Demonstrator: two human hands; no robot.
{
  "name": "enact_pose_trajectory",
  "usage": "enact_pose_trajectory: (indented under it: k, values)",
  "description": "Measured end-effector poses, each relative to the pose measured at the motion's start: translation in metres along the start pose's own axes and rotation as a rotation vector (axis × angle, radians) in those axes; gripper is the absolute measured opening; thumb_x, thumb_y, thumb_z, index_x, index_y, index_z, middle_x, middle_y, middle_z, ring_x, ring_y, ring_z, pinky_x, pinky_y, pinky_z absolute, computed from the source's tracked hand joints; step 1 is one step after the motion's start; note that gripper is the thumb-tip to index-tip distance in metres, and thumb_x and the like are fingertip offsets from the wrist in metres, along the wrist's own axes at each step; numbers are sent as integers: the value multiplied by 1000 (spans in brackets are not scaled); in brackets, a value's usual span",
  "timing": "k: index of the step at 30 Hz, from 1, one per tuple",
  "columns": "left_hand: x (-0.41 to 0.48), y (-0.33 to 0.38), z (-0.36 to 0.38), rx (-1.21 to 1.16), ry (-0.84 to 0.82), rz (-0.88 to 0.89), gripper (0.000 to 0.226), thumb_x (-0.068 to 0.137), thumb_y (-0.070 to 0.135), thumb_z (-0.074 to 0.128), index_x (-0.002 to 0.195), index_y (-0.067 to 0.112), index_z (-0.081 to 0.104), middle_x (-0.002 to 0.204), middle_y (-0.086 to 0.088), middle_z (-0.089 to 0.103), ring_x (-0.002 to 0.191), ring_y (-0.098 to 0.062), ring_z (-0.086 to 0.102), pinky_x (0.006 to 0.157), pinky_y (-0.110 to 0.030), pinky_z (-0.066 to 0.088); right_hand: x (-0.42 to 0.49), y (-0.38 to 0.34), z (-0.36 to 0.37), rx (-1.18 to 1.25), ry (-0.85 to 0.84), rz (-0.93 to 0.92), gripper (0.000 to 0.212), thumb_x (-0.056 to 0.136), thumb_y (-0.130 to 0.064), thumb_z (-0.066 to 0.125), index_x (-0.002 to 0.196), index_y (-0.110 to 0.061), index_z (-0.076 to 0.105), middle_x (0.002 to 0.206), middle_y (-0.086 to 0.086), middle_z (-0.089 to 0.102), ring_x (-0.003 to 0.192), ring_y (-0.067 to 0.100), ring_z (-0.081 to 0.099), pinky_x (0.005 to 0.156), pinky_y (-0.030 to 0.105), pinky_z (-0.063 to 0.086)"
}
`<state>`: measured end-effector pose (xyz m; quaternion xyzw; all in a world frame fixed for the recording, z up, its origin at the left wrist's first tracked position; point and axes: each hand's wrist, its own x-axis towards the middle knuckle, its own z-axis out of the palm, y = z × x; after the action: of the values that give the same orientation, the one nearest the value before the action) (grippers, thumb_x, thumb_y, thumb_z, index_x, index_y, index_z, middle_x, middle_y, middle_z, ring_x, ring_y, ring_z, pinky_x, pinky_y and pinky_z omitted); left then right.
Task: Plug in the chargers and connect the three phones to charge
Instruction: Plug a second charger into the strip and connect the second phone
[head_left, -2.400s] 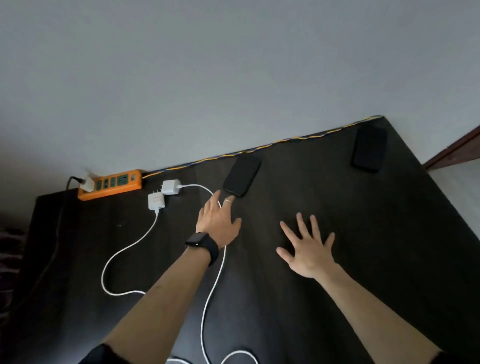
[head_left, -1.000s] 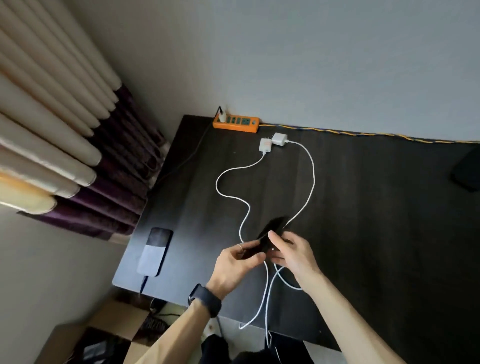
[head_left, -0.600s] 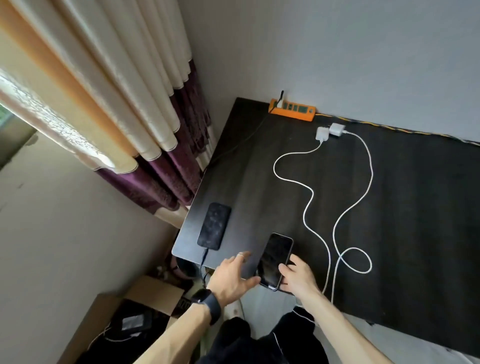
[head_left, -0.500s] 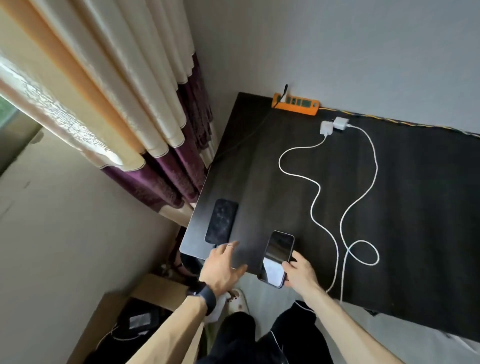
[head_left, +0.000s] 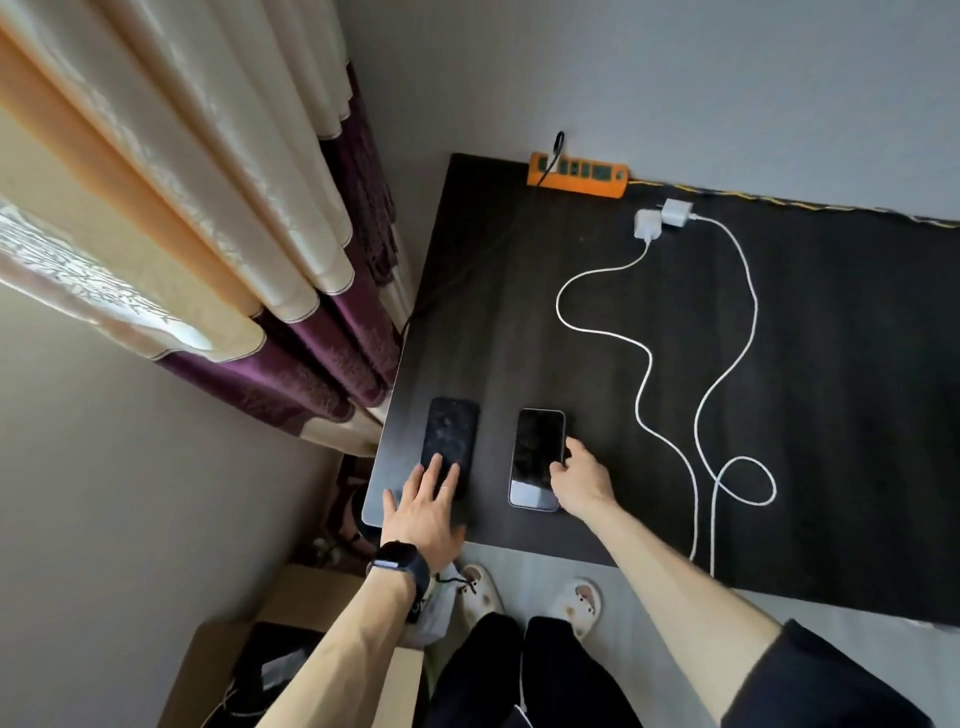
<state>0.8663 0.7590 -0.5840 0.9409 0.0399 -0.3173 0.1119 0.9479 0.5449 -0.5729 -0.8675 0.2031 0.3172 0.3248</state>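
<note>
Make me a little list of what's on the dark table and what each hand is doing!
table: dark table, by a wall
phones: two, side by side at the near edge
left hand: fingers flat on left phone
right hand: touching right phone at its side
chargers: two white chargers, lying unplugged
power strip: orange power strip by the wall
cables: two white cables, trailing off the near edge

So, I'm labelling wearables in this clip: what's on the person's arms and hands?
The left hand has a dark smartwatch with a black band on its wrist; that forearm is bare. The right hand and its wrist are bare, with a dark sleeve pushed up past the elbow. No rings can be made out at this size.
</note>
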Motion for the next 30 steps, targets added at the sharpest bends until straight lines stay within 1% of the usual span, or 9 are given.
enact_pose_trajectory:
  k: [4,9,15,19,22,25,27,29,30]
  values:
    - [-2,1,-4,10,-16,3,81,93,44,53,159,32,7,168,5,-2,153,-22,3,117,-59,16,-9,4,9,-104,97,-28,52,96,-26,57,145,-18,43,133,13,62,124,35,56,101,39,47]
    - [-4,8,-16,12,-61,-13,77,94,41,53,159,30,11,167,2,1,152,-25,6,119,-56,18,-18,1,15,-169,131,-15,55,97,-30,57,148,-18,40,135,15,52,121,36,56,101,39,44]
    - [-4,17,-28,47,-80,-12,72,96,32,50,158,26,15,167,-2,5,152,-26,9,120,-53,20,-21,2,14,-261,140,-29,64,95,-40,61,151,-23,36,133,14,54,119,33,59,99,38,46]
    - [-2,23,-36,109,-73,-8,67,96,33,49,156,24,20,163,-6,14,146,-30,23,117,-52,25,-21,5,7,-221,103,-27,68,94,-41,62,153,-26,33,135,13,54,122,34,57,102,40,44]
    - [-2,28,-40,159,-79,-7,60,97,33,48,151,22,27,150,-8,29,134,-33,37,109,-49,34,-25,7,-2,-209,36,-33,72,92,-38,64,155,-27,31,137,10,56,125,31,55,105,40,45]
    - [6,29,-47,131,-45,-33,49,96,33,47,141,19,38,136,-9,41,125,-32,45,101,-45,40,-29,8,-21,-152,6,-63,63,91,-37,65,150,-29,41,125,-1,67,121,24,59,102,35,47]
    - [19,29,-53,87,-17,-45,46,95,33,45,139,20,42,136,-7,44,126,-30,46,101,-45,41,-30,11,-39,-59,13,-84,50,93,-38,63,141,-31,53,114,-9,72,112,17,62,95,29,47]
    - [39,33,-63,51,26,-29,47,95,34,45,140,22,43,139,-5,44,128,-28,44,102,-44,41,-25,10,-64,44,55,-105,40,93,-38,63,132,-33,61,104,-15,73,99,9,61,85,23,44]
    - [50,37,-69,27,57,-13,48,94,34,46,141,23,43,140,-3,44,129,-27,44,103,-43,41,-20,8,-77,95,88,-111,36,92,-37,64,128,-34,64,100,-18,72,95,6,60,82,21,43]
